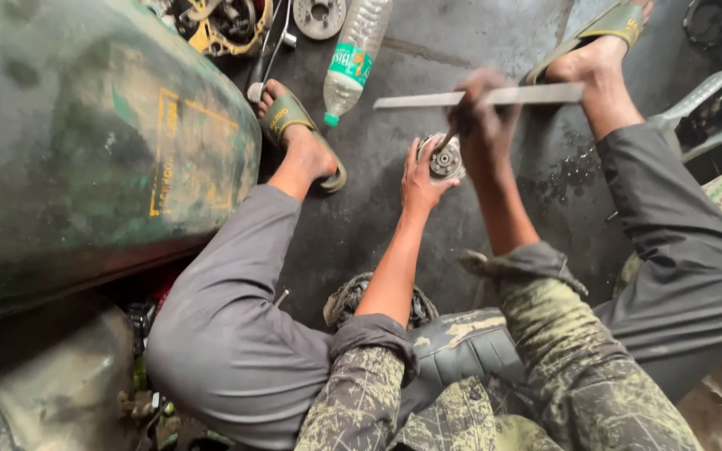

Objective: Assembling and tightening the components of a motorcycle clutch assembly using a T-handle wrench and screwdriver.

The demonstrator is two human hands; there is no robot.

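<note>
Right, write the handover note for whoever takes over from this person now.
Left hand: fingers steady the small round metal part on the dark workshop floor.
Right hand: gripped on a T-handle tool, long flat bar crosswise, tip seated in the middle of the part.
Nearby: plastic water bottle lying by the left foot; green metal drum to the left.
Done: tool engaged in the part.
Left: whether the fastener is loose or tight cannot be told.

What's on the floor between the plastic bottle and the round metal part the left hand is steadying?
Only bare, stained concrete floor lies between the plastic bottle and the round metal part under the left hand, seen in the head view.
</note>
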